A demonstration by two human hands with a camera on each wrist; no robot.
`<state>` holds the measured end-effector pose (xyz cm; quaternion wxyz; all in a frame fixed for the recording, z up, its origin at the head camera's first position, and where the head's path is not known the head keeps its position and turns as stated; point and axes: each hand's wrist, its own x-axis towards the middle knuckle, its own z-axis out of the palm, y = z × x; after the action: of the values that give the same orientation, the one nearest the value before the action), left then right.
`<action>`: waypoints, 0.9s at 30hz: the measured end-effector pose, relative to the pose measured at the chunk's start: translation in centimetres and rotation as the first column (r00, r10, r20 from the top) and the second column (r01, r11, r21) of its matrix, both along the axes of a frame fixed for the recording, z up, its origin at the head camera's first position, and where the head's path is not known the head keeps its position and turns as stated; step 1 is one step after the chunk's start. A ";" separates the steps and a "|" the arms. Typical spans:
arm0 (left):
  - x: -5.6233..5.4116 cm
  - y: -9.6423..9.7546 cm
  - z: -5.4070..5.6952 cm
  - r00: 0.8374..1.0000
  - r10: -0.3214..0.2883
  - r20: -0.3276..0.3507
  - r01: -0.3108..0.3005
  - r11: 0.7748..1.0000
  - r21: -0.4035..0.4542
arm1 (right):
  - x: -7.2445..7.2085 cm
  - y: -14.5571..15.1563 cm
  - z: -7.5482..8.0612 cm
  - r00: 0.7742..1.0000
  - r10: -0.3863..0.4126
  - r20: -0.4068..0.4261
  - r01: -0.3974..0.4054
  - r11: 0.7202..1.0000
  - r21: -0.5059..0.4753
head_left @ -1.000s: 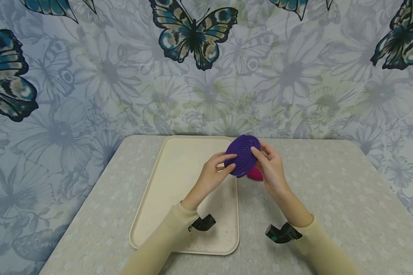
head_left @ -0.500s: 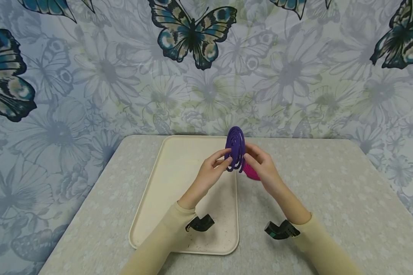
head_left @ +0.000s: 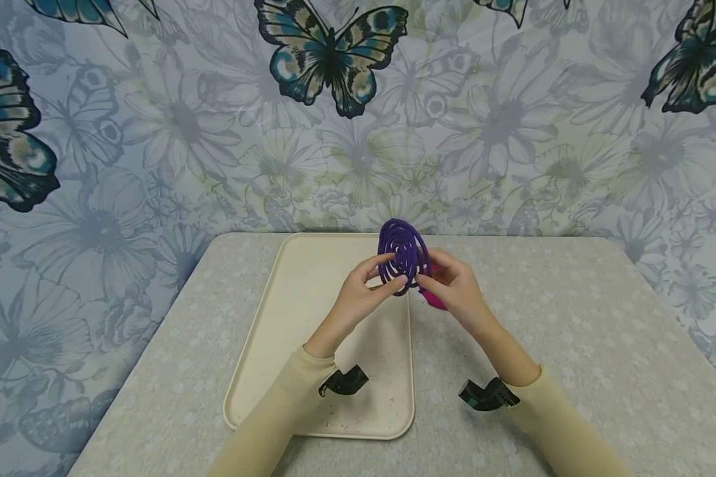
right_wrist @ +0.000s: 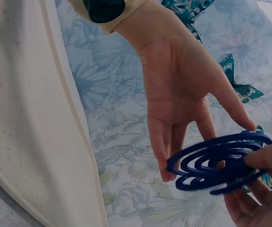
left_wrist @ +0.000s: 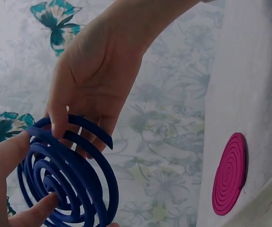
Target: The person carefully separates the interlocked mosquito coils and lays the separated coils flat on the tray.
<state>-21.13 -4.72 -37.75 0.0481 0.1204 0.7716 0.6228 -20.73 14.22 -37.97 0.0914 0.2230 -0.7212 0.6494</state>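
Note:
A purple spiral coil (head_left: 401,238), its turns spread apart, is held up over the right edge of the tray. My left hand (head_left: 353,297) pinches its left side between thumb and fingers. On the other side, the thumb and fingers of my right hand (head_left: 464,291) pinch the outer turns. The coil looks blue in the left wrist view, where one loose end (left_wrist: 106,138) of the strand sticks out near the right hand's fingers. Behind the right hand lies a flat pink spiral disc (left_wrist: 229,175) on the table, partly hidden in the head view.
A cream tray (head_left: 310,331) with a raised rim and small dark specks lies on the grey patterned table (head_left: 573,318), left of centre. Black wrist cameras (head_left: 344,381) sit on both sleeves. Butterfly-patterned wallpaper (head_left: 358,159) rises behind the table's far edge.
The purple coil was turned nearly edge-on, then partly back to face the camera. Its tightly wound turns have spread apart. Both hands have shifted slightly left, still holding it.

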 end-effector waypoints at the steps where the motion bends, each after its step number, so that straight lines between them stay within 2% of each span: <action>1: 0.0 0.0 0.0 1.000 -0.001 0.001 0.001 1.000 0.021 | 0.0 -0.1 -0.1 0.999 -0.018 -0.046 0.018 1.000 0.005; 4: -0.2 0.1 -0.3 1.000 0.029 -0.009 -0.028 0.996 0.088 | -0.1 -0.6 -0.3 0.980 -0.085 -0.180 0.089 0.996 0.015; 6: -0.4 0.1 -0.4 0.996 0.085 -0.015 -0.083 0.989 0.122 | 0.0 -0.8 -0.4 0.965 -0.117 -0.236 0.121 0.993 0.001; 10: -0.7 -0.1 -0.3 0.973 0.229 -0.025 -0.225 0.967 0.118 | 0.0 -0.9 -0.6 0.945 -0.171 -0.278 0.179 0.984 0.005; 13: -0.9 -0.4 -0.3 0.963 0.269 -0.032 -0.265 0.960 0.095 | -0.1 -0.8 -0.7 0.940 -0.221 -0.258 0.240 0.970 0.041; 15: -1.0 -0.5 -0.3 0.964 0.264 -0.041 -0.259 0.962 0.086 | -0.2 -0.5 -0.7 0.951 -0.241 -0.192 0.257 0.965 0.059; 17: -1.1 -0.7 -0.4 0.964 0.257 -0.061 -0.253 0.965 0.070 | -0.2 -0.1 -0.5 0.971 -0.228 -0.071 0.232 0.971 0.052; 19: -1.1 -0.9 -0.4 0.967 0.247 -0.070 -0.241 0.967 0.079 | -0.4 0.4 -0.4 0.981 -0.179 0.077 0.179 0.984 -0.004; 21: -1.1 -1.0 -0.4 0.970 0.235 -0.063 -0.228 0.968 0.105 | -0.5 0.8 -0.3 0.967 -0.108 0.230 0.134 0.986 -0.103; 23: -1.1 -1.1 -0.3 0.975 0.216 -0.046 -0.208 0.967 0.144 | -0.7 1.0 -0.2 0.941 -0.035 0.338 0.114 0.970 -0.216; 25: -1.1 -1.2 -0.2 0.981 0.195 -0.024 -0.187 0.966 0.180 | -0.8 1.0 -0.1 0.916 0.025 0.401 0.110 0.945 -0.309; 27: -1.1 -1.3 0.0 0.984 0.179 -0.017 -0.172 0.965 0.197 | -1.0 1.1 0.0 0.900 0.077 0.430 0.106 0.916 -0.387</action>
<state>-22.19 -5.98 -37.79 -0.0327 0.0666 0.7153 0.6949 -21.69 15.35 -37.93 -0.0236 0.0428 -0.5764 0.8157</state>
